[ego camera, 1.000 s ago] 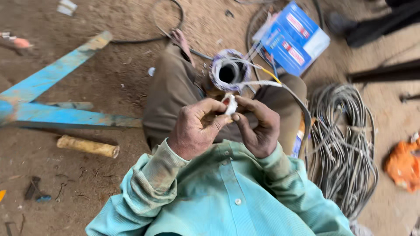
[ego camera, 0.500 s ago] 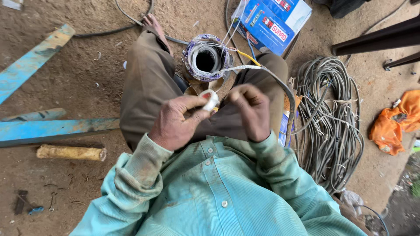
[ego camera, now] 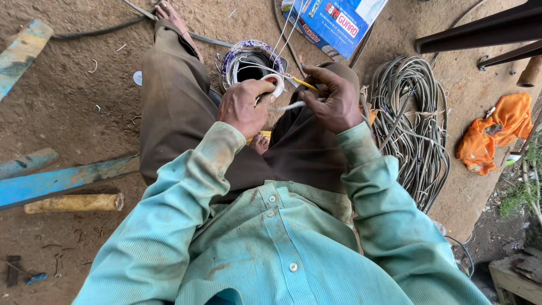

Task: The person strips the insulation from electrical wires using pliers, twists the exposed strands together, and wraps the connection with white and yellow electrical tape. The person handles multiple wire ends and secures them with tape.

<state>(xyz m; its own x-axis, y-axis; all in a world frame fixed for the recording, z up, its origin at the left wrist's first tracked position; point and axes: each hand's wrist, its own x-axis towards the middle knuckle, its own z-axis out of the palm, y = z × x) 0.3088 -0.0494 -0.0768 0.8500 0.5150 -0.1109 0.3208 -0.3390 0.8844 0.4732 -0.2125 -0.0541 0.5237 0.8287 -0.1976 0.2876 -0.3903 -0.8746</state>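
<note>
While seated on the dirt floor [ego camera: 84, 107], the person keeps work over the lap: left hand [ego camera: 244, 107] pinches a white tape roll [ego camera: 275, 85], right hand [ego camera: 333, 99] w/ fingers closed on thin wires [ego camera: 299, 104], taut for wrapping. Wound coil [ego camera: 248, 62] just ahead btw knees; cable bundle [ego camera: 412, 124] crowds the right; left side has more room.

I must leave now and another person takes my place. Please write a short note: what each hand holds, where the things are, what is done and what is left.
Left hand: holds a white tape roll near the round motor winding lying between the knees.
Right hand: fingers pinch the white taped wire end beside a yellow wire.
Around: grey cable coil on the right, blue box ahead, wooden handle on the left.
Done: tape started on the wire.
Left: wrap appears unfinished; tape is not cut from the roll.
</note>
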